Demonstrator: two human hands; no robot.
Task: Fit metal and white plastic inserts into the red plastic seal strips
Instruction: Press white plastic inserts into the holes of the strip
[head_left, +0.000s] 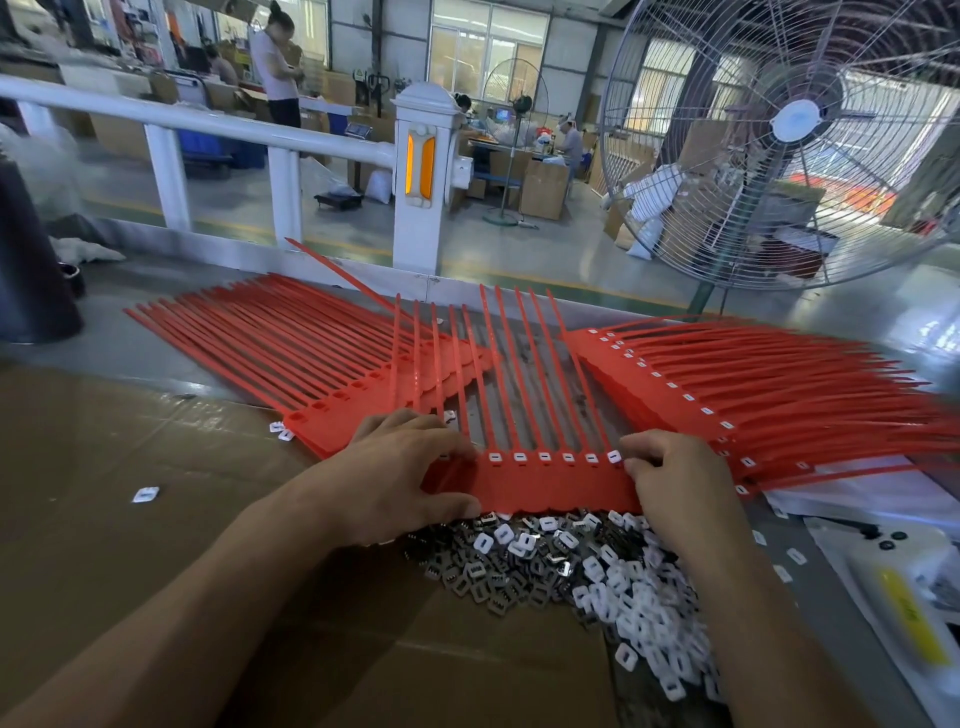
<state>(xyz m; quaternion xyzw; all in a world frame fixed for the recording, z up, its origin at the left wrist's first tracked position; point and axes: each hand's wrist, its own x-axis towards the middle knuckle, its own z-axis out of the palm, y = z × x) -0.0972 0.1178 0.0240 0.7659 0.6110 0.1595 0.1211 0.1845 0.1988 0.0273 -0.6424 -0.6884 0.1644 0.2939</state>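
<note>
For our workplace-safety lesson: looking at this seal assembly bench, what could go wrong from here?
1. The loose pile of metal and white inserts spreads under the right hand; a wrist sweep could scatter pieces, as strays already lie on the cardboard.
2. The left hand covers part of the red strip, so an unfilled slot there could be missed.
3. The big fan stands close; its airflow might shift light inserts.

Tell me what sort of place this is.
Most likely a factory assembly floor. Fanned stacks of red seal strips lie on the bench beside a heap of loose inserts, a big industrial fan stands by, and cartons and other workers fill the hall behind.
</note>
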